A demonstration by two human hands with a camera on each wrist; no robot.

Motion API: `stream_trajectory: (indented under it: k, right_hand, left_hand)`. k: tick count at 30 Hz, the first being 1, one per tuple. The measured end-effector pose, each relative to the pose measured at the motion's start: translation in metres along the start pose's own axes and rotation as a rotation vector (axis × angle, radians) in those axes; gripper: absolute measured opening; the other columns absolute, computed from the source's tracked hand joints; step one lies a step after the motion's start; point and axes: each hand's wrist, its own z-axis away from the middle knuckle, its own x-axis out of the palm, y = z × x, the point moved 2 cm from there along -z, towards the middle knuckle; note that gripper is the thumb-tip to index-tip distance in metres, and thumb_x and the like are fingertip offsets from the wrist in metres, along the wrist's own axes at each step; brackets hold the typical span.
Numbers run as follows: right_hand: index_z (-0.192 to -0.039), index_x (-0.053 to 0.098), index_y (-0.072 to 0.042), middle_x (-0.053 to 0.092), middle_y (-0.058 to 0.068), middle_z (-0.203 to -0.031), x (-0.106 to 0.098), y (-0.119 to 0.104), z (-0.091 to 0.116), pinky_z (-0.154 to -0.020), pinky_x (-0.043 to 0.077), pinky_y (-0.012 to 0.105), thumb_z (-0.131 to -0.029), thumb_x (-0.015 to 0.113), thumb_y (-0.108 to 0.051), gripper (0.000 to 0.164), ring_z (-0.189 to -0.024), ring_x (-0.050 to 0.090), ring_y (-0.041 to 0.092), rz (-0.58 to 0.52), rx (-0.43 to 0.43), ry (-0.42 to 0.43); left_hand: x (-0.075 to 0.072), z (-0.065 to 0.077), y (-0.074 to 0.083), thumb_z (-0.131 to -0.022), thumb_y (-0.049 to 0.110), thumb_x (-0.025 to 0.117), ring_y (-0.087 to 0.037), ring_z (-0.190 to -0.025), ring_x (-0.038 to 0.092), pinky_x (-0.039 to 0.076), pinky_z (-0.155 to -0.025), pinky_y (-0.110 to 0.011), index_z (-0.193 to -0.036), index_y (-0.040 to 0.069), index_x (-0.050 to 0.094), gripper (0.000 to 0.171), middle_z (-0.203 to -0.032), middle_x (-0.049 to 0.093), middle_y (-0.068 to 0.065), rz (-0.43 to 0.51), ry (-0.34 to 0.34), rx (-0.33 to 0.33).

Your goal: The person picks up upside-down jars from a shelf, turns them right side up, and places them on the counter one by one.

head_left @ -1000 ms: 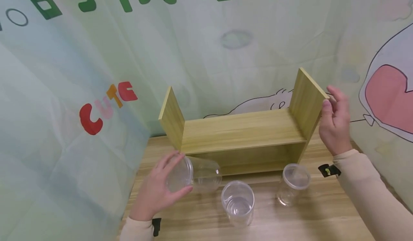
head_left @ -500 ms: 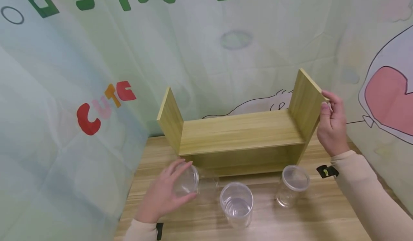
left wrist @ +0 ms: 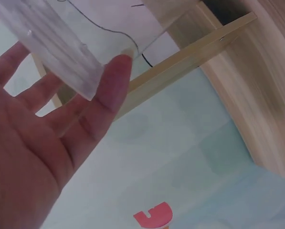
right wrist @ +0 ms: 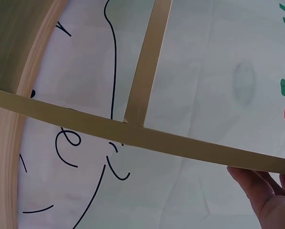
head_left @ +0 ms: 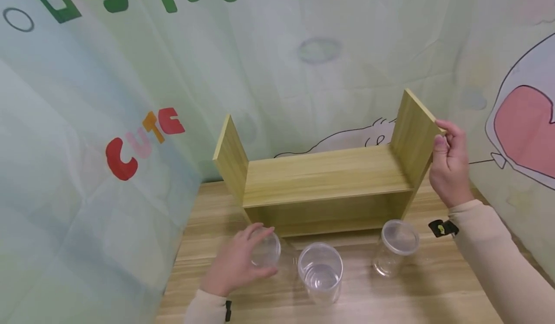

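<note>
In the head view my left hand (head_left: 236, 261) grips a clear plastic jar (head_left: 266, 249) round its lid end, thumb below and fingers above. The jar lies on its side in the air, its base pointing right, low before the left end of a wooden shelf (head_left: 325, 174). In the left wrist view the ridged lid edge (left wrist: 56, 50) sits inside the curve of my fingers. My right hand (head_left: 451, 165) pinches the front edge of the shelf's right side panel (head_left: 414, 136). The right wrist view has my fingertips at that panel's edge (right wrist: 180, 149).
A clear jar (head_left: 321, 278) stands upright before the middle of the shelf, just right of the held one. Another upright jar with a whitish lid (head_left: 400, 237) stands near the shelf's right end. Printed cloth (head_left: 130, 73) hangs round the wooden table (head_left: 368, 300).
My left hand has moved right and down with the jar, toward the middle jar. My right fingers have closed onto the side panel's edge, while the shelf stays put.
</note>
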Motion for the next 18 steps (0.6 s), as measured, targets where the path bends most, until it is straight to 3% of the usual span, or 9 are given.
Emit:
stream_trajectory:
  k: [5,10,18]
  right_hand:
    - [-0.132,0.035,-0.006,0.047,0.005,-0.093,-0.002,0.01,0.002,-0.064,0.04,0.015,-0.097,0.032,-0.009,0.035,-0.077,0.048,0.012,0.024,0.04,-0.007]
    - [-0.131,0.035,-0.004,0.048,0.006,-0.09,-0.001,0.007,0.002,-0.061,0.04,0.015,-0.097,0.033,-0.008,0.035,-0.074,0.048,0.012,0.018,0.017,-0.001]
    - [-0.132,0.034,-0.004,0.046,0.009,-0.09,-0.001,0.005,0.0,-0.061,0.039,0.016,-0.097,0.033,-0.007,0.035,-0.074,0.045,0.013,0.026,0.008,-0.01]
  left_hand:
    - [0.011,0.001,0.001,-0.061,0.065,0.067,-0.03,-0.106,0.051,0.048,-0.074,-0.047,-0.133,0.028,0.046,0.084,-0.132,0.043,-0.005,-0.005,-0.05,0.025]
    - [0.017,0.001,0.002,-0.06,0.062,0.071,-0.031,-0.105,0.051,0.049,-0.07,-0.045,-0.132,0.027,0.046,0.084,-0.132,0.043,-0.006,-0.008,-0.076,0.026]
    - [0.023,0.001,0.001,-0.059,0.061,0.072,-0.035,-0.109,0.049,0.045,-0.078,-0.052,-0.132,0.025,0.047,0.085,-0.132,0.043,-0.009,0.011,-0.078,0.028]
